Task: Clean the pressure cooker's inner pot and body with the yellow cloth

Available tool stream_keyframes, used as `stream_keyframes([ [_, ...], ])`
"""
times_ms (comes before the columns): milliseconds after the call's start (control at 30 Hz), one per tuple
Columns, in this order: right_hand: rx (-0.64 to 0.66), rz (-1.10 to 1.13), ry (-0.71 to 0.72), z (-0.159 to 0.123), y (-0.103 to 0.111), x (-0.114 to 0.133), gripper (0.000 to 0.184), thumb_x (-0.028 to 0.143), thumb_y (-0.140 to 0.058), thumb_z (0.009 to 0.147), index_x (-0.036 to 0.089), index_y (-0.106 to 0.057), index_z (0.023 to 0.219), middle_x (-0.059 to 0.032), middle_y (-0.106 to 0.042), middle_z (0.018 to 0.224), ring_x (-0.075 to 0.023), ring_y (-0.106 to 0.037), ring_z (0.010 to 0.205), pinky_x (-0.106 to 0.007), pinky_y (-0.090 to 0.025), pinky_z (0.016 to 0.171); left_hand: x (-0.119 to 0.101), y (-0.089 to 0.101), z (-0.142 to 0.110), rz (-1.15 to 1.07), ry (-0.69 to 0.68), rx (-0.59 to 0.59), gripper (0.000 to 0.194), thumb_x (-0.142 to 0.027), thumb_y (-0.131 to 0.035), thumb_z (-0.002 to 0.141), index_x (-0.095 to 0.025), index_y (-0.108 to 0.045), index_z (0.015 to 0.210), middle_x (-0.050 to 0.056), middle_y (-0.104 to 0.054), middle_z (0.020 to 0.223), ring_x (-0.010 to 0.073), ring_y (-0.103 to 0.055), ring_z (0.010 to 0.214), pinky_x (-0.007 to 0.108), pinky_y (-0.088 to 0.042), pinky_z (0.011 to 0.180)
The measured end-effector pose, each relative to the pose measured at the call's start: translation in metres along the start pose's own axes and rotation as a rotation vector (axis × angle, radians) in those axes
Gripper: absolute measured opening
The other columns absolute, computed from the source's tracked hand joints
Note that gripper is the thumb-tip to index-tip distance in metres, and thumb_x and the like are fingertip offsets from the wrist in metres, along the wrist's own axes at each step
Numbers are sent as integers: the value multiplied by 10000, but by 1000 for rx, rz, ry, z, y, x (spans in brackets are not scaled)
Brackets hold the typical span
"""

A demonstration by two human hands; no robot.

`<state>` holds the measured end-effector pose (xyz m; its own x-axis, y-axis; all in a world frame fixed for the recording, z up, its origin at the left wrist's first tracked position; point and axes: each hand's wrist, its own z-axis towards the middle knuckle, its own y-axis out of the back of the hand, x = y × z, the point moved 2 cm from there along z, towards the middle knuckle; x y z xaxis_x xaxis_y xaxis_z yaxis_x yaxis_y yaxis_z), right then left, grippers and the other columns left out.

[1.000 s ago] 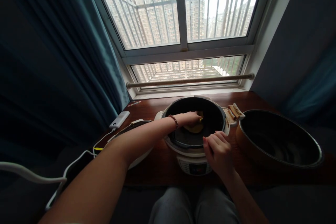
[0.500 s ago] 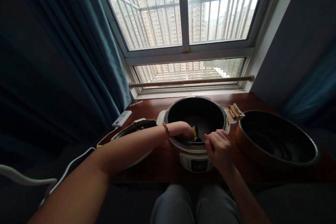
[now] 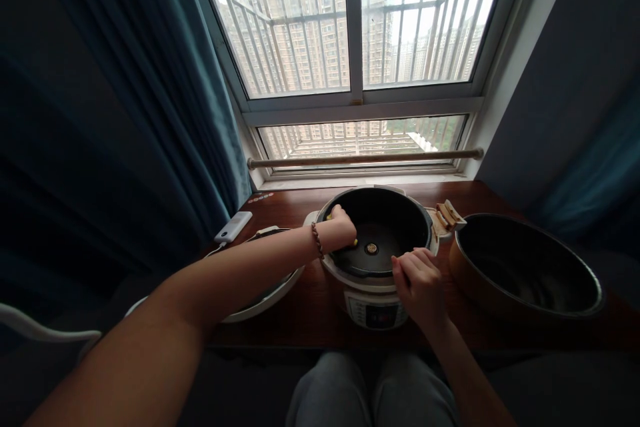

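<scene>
A white electric pressure cooker (image 3: 357, 300) stands on the wooden surface, its dark inside facing up and a small round metal-coloured piece (image 3: 371, 248) at the centre of its floor. My left hand (image 3: 343, 227) reaches inside against the left wall, closed around a yellow-and-black sponge (image 3: 355, 242); only yellow edges of it show past the fingers. At the front right of the cooker, my right hand (image 3: 418, 275) is closed on the rim, its knuckles up.
Right of the cooker sits a large pot (image 3: 525, 267), dark inside and golden brown outside. Partly under my left forearm lies the round lid (image 3: 280, 290). A white device with a cable (image 3: 233, 227) rests at the back left. The window (image 3: 355, 103) is behind.
My left hand has moved with the sponge from the front middle of the cooker to its left wall, uncovering the round piece on the floor. My right hand stays on the rim.
</scene>
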<state>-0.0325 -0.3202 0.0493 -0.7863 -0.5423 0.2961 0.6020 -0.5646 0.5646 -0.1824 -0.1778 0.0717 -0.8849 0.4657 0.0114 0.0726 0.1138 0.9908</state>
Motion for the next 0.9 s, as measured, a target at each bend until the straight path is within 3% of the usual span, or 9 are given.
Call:
stream_keyframes([
  [67,-6,1,-2,0,0,0,295,174,-439,855,200,-374,569,10,-405,567,-138,-386,639,-312,-360,763,2,12,0,94,24,-42,204,-213,-611,724,-95,-663,883,211,-602,997,355,-477,1055,516,-320,909],
  [133,-6,0,-2,0,0,0,296,174,-438,856,200,-374,568,9,-408,567,-139,-391,642,-314,-357,765,5,23,-3,169,18,-85,214,-168,-518,785,-59,-653,909,241,-540,1102,368,-442,1090,488,-333,893],
  [233,1,-3,2,0,0,0,296,176,-441,858,198,-374,571,9,-412,570,-139,-392,646,-317,-355,768,14,32,-15,229,-4,-93,240,-150,-445,825,-52,-651,901,231,-529,1111,326,-485,1017,421,-390,824],
  [400,7,12,-5,-1,0,-1,293,175,-443,856,197,-378,571,11,-406,570,-136,-384,642,-312,-353,760,16,33,-43,265,-69,4,186,-212,-545,765,-83,-671,811,146,-624,907,240,-561,821,341,-422,766],
  [567,9,29,-13,-1,0,-1,279,172,-445,855,196,-395,582,10,-417,574,-139,-398,650,-321,-350,783,-2,47,-67,261,-56,120,237,-321,-573,717,-128,-684,800,104,-668,820,208,-584,721,290,-437,669],
  [700,32,20,-33,0,0,0,299,191,-445,860,195,-390,566,9,-419,563,-138,-401,638,-319,-354,766,-25,56,-80,188,-102,256,295,-380,-489,752,-166,-692,762,81,-674,746,186,-589,623,262,-419,569],
  [800,78,45,-79,5,5,1,336,219,-438,870,194,-391,538,10,-430,537,-132,-403,591,-311,-366,728,-43,57,-85,117,-191,258,354,-377,-408,802,-159,-685,766,84,-667,750,191,-601,637,263,-409,557],
  [900,1,149,-210,19,16,0,272,249,-429,875,188,-515,625,-21,-538,626,-142,-491,638,-291,-395,693,-58,51,-90,21,-223,189,374,-383,-370,835,-156,-662,776,80,-652,790,178,-599,671,255,-410,576],
])
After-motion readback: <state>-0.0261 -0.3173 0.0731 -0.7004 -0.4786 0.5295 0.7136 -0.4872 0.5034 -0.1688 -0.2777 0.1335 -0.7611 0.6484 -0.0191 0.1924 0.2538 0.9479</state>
